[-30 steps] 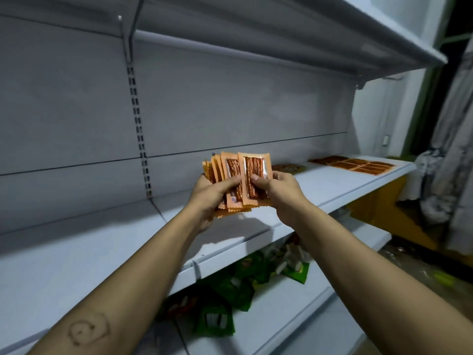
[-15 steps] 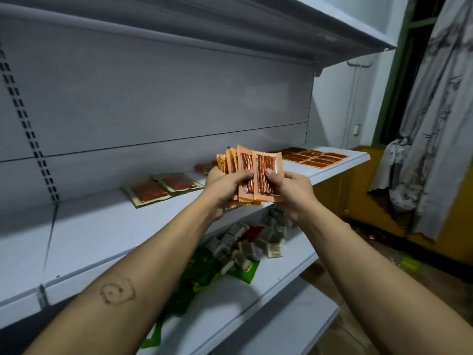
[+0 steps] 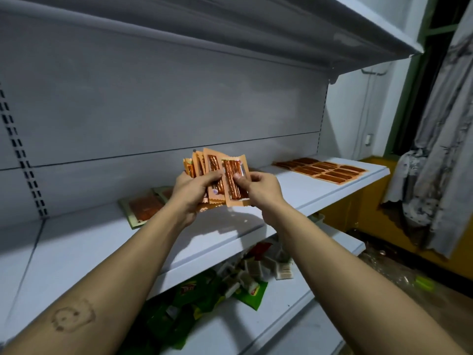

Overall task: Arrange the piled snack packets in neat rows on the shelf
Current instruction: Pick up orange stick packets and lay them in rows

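Near L: forearm w/ a smiley-like mark, both arms reaching fwd. Below them the lower shelf carries a loose heap of green packets w/ small white packs on its R side.

Mid-frame, above the mid shelf: left hand grasps a fan of orange packets, upright, thumb across the front, fingers curled round the bunch. Right hand pinches the front packet btwn thumb and curled fingers; that packet overlaps the fan at its L edge and tilts slightly R. Packets are off the shelf surface, in the air.

Behind the L hand, flat on the mid shelf: green-edged packets, partly hidden by the wrist. Far R end of the same shelf: orange packets in laid-out rows, flat, side by side, edges touching.

Farther back: grey back panel, upper shelf overhead. R of the unit: grey cloth hanging.
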Demonstrator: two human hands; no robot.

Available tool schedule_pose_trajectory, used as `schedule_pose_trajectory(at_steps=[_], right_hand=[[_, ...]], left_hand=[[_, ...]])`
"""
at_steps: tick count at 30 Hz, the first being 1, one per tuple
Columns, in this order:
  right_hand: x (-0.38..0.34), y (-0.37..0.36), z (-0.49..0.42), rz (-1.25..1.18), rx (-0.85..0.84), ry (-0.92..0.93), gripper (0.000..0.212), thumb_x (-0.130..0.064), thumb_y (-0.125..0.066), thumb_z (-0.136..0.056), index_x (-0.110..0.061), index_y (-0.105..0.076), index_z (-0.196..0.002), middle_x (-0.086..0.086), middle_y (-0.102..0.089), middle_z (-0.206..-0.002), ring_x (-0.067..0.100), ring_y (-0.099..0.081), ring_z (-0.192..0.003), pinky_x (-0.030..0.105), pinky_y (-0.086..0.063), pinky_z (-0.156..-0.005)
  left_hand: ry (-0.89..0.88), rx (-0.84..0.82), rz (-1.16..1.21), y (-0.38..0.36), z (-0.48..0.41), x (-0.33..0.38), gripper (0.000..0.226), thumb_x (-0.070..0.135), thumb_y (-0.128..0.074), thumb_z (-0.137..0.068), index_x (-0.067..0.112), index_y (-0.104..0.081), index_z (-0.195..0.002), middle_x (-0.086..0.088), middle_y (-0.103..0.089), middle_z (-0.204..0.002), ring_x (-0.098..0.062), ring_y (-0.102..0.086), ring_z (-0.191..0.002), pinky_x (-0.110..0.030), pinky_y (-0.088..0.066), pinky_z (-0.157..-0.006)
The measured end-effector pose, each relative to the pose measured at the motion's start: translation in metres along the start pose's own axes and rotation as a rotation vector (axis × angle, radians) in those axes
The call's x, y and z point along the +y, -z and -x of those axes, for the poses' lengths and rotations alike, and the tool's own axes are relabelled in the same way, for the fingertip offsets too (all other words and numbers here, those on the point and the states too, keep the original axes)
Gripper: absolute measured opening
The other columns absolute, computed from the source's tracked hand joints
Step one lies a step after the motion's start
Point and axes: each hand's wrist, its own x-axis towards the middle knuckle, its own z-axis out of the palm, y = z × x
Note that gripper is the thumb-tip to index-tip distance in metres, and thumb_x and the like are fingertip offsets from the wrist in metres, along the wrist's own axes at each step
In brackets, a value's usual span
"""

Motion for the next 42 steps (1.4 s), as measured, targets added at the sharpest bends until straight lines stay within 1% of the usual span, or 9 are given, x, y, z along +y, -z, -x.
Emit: schedule_pose_trajectory(at_steps=[5,10,13,19,25,33,37,40,42], right_hand=[[-0.009,0.019,-0.024,0.08,0.111,0.057,0.019,-0.031,-0.067,-0.093,-0.013,-0.071,-0.098,0.004,-0.076,-0.088,0.01,-0.069,-0.068,0.012,-0.038,-0.041],[-0.003,0.057,-0.041,0.277,0.173,0.082,0.028,-0.043,-0.062,-0.094,-0.016,-0.069,-0.102,-0.001,-0.074,-0.084,0.01,-0.068,-0.065,0.018,-0.039,-0.039],[0.004,0.086,-0.059,0.299,0.168,0.08,0.029,-0.037,-0.061,-0.096,-0.011,-0.069,-0.107,0.001,-0.074,-0.087,0.012,-0.069,-0.068,0.018,-0.041,-0.04],[0.021,0.169,-0.103,0.284,0.041,-0.03,0.009,-0.015,-0.062,-0.096,-0.014,-0.062,-0.105,0.004,-0.072,-0.092,0.016,-0.069,-0.08,0.022,-0.051,-0.055],[0.054,0.271,-0.187,0.194,0.086,-0.016,0.012,-0.003,-0.059,-0.095,-0.013,-0.064,-0.095,0.009,-0.07,-0.096,0.02,-0.066,-0.082,0.03,-0.054,-0.069],[0.102,0.392,-0.32,0.253,0.14,-0.063,0.006,-0.01,-0.068,-0.091,-0.014,-0.068,-0.095,0.007,-0.073,-0.1,0.022,-0.07,-0.094,0.042,-0.055,-0.092],[0.112,0.401,-0.374,0.354,0.022,-0.081,0.006,-0.011,-0.068,-0.09,-0.014,-0.067,-0.095,0.008,-0.072,-0.099,0.023,-0.07,-0.093,0.044,-0.055,-0.093],[0.117,0.383,-0.407,0.48,-0.061,-0.073,0.009,-0.015,-0.071,-0.089,-0.016,-0.066,-0.096,0.006,-0.07,-0.095,0.024,-0.069,-0.091,0.044,-0.055,-0.089],[0.123,0.365,-0.429,0.543,-0.107,-0.059,0.01,-0.014,-0.073,-0.086,-0.015,-0.065,-0.092,0.008,-0.07,-0.095,0.025,-0.068,-0.091,0.046,-0.056,-0.088]], left_hand=[[0.008,-0.083,0.074,-0.025,-0.027,-0.008,0.024,0.011,-0.075,-0.085,0.01,-0.068,-0.108,-0.013,-0.077,-0.097,-0.03,-0.075,-0.086,-0.043,-0.061,-0.079],[0.005,-0.129,0.079,-0.065,-0.05,-0.02,0.019,0.011,-0.076,-0.085,0.013,-0.069,-0.102,-0.011,-0.077,-0.095,-0.026,-0.076,-0.082,-0.035,-0.063,-0.069],[0.028,-0.155,0.082,-0.095,-0.065,-0.028,0.026,0.011,-0.076,-0.085,0.01,-0.068,-0.11,-0.012,-0.077,-0.095,-0.027,-0.076,-0.081,-0.036,-0.062,-0.067],[0.084,-0.145,0.089,-0.164,-0.108,-0.057,0.028,0.01,-0.073,-0.087,0.008,-0.066,-0.115,-0.013,-0.077,-0.096,-0.026,-0.076,-0.081,-0.037,-0.062,-0.068],[0.092,-0.034,0.075,-0.251,-0.173,-0.092,0.036,0.01,-0.071,-0.089,0.009,-0.06,-0.123,-0.012,-0.076,-0.1,-0.025,-0.076,-0.078,-0.035,-0.062,-0.062],[0.076,0.227,0.031,-0.336,-0.259,-0.125,0.035,0.014,-0.067,-0.093,0.008,-0.056,-0.126,-0.009,-0.073,-0.1,-0.019,-0.073,-0.073,-0.026,-0.056,-0.047],[0.092,0.326,-0.015,-0.343,-0.29,-0.137,0.023,0.016,-0.067,-0.094,0.008,-0.063,-0.114,-0.009,-0.073,-0.096,-0.019,-0.071,-0.073,-0.026,-0.056,-0.049],[0.096,0.376,-0.041,-0.336,-0.313,-0.145,0.011,0.015,-0.069,-0.091,0.008,-0.067,-0.1,-0.013,-0.074,-0.098,-0.022,-0.071,-0.071,-0.031,-0.056,-0.062],[0.09,0.385,-0.049,-0.332,-0.329,-0.15,0.013,0.017,-0.071,-0.09,0.009,-0.067,-0.1,-0.013,-0.074,-0.098,-0.024,-0.072,-0.076,-0.033,-0.057,-0.068]])
